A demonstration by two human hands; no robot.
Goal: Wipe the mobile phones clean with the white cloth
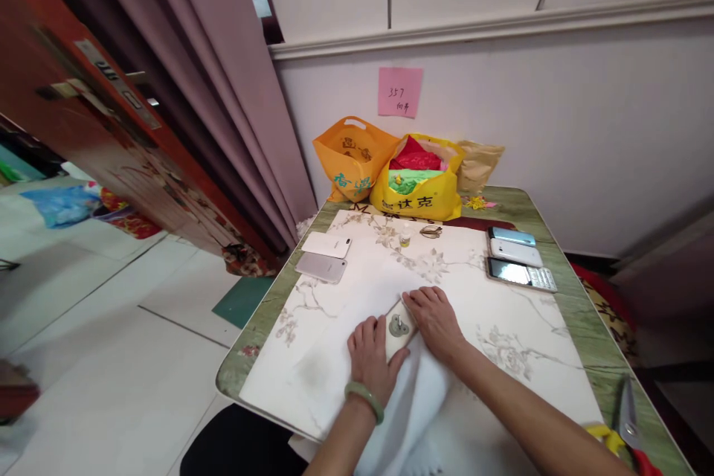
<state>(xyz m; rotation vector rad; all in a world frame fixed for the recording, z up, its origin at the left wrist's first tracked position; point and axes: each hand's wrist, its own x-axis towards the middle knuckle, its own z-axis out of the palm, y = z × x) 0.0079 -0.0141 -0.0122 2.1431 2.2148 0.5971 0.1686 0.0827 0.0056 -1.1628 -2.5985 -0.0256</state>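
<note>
Between my two hands lies a white phone (395, 346), tilted on the cloth, with a grey ring holder on its upward face. My left hand (369, 361), wearing a green bangle (365, 400) at the wrist, grips its left and near edge with thumb and fingers. On the right, my right hand (435, 321) has its fingers curled over the phone's far right edge. Beneath both hands a white cloth (399, 416) spreads, bunched into folds toward me. Part of the phone is hidden by my fingers.
Two phones (322, 268) lie at the left, several more (516, 253) at the right. Yellow-handled scissors (628, 416) rest near the right edge. Glasses (431, 232) and a small bottle (405, 235) lie farther back, before an orange bag (357, 156) and a yellow bag (418, 197).
</note>
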